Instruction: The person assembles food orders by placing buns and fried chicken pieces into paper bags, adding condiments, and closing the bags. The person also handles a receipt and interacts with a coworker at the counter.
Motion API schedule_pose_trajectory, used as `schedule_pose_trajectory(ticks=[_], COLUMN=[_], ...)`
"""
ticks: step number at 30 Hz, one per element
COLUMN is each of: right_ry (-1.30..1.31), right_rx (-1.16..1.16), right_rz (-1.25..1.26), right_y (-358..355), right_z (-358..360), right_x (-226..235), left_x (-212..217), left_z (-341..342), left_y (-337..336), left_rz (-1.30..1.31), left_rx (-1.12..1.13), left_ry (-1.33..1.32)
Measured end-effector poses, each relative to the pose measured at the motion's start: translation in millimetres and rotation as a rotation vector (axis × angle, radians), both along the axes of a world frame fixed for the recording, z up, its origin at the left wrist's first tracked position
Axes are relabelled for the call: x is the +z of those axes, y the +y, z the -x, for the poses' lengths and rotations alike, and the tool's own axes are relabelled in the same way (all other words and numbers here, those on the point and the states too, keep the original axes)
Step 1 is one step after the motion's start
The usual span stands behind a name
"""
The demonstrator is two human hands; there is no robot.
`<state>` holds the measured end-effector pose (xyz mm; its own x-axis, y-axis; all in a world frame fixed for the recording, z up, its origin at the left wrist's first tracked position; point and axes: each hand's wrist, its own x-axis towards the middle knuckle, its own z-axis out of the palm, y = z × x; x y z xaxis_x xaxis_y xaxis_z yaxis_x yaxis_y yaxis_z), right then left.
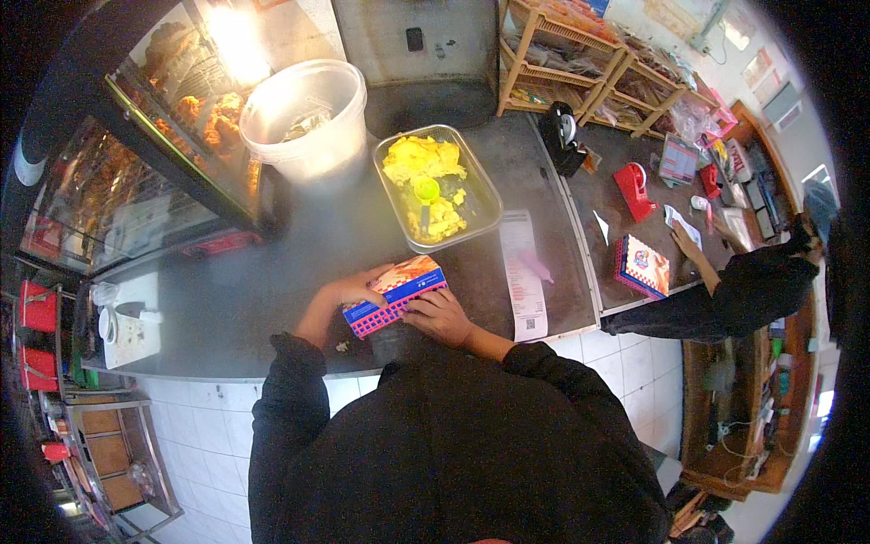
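Observation:
A closed cardboard food box, blue and pink checked along its side with a food picture on the lid, rests at the front of the dark counter. My left hand grips its left end, thumb lying toward the top. At its near right side, my right hand presses bent fingers against the checked wall. Beyond the box stands a metal tray of yellow food, with a yellow-green scoop lying in it. A long printed receipt lies to the right of my right hand.
A white plastic bucket stands at the back left, beside a lit glass case of fried food. On the right, a co-worker's hand is near a similar box and a red tape dispenser. Wooden racks stand behind.

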<state>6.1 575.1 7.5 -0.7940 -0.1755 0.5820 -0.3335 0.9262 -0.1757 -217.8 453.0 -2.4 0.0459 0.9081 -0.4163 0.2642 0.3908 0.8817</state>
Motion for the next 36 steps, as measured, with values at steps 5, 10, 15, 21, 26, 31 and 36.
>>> schedule_pose_trajectory(ticks=[5,10,15,21,26,31,36], right_ry=[-0.075,-0.079,-0.119,-0.171,-0.150,-0.131,-0.118], right_rx=[-0.036,-0.164,-0.152,-0.116,-0.108,-0.189,-0.228], right_rz=[0.049,0.023,-0.042,-0.162,-0.174,-0.234,-0.238], right_y=[-5,-12,-8,-6,-10,-17,-19], right_z=[1,8,14,21,19,26,28], right_x=[4,8,21,30,35,42,45], left_x=[20,34,53,60,84,84,77], left_z=[-6,-3,-11,-31,-48,-56,-62], left_y=[2,-1,-4,-14,-15,-20,-24], left_rz=[-0.011,-0.042,-0.096,-0.250,-0.356,-0.451,-0.418], left_rx=[-0.022,0.048,0.033,0.142,0.163,0.180,0.132], left_ry=[0.034,-0.004,0.175,0.394,0.527,0.640,0.756])
